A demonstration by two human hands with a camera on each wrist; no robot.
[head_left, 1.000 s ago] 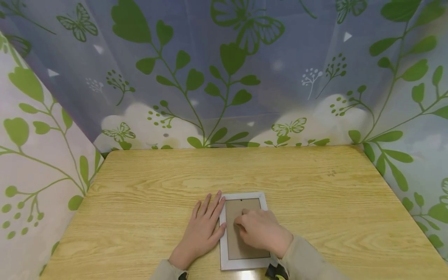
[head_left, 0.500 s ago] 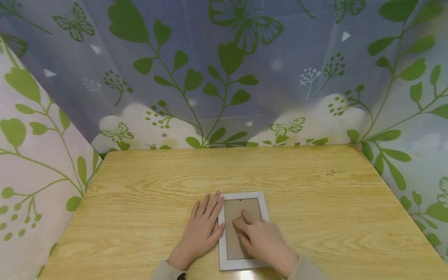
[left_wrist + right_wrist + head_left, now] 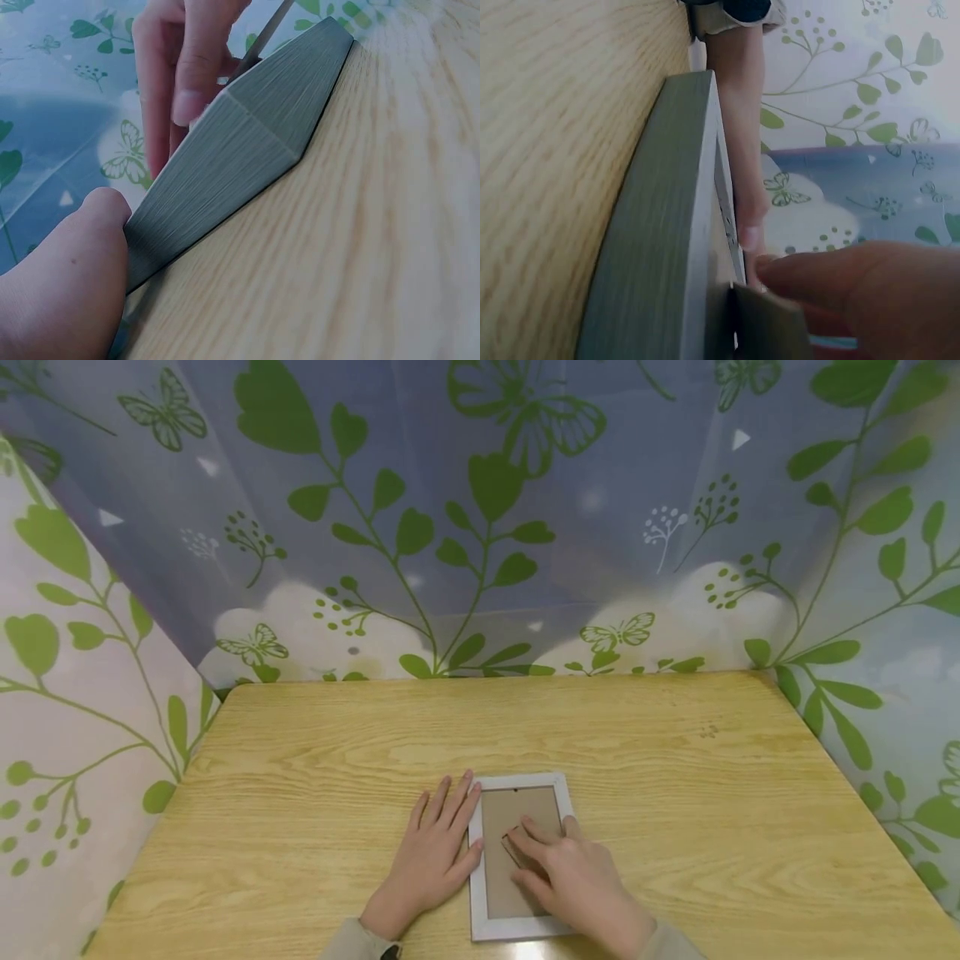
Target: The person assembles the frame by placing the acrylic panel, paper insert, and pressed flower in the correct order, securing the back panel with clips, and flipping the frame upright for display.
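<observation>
A picture frame [image 3: 517, 929] with a white border and a tan backing lies back side up on the table. My left hand [image 3: 427, 856] rests flat along its left side, with fingertips and thumb at the border. Over the backing, my right hand [image 3: 581, 872] holds the frame's stand flap [image 3: 771, 326] between thumb and fingers. The flap is tilted up from the backing, and its thin edge shows in the left wrist view. The fingers cover most of it in the head view. The frame's grey outer side [image 3: 217, 176] fills the middle of the left wrist view.
The wooden table [image 3: 360, 727] reaches back to a hanging cloth [image 3: 420, 485] printed with green leaves and butterflies. Similar cloth drapes the left and right sides.
My right hand's fingers have spread apart and the hand has shifted slightly right and down. The stand flap now shows raised from the backing. My left hand has stayed in place.
</observation>
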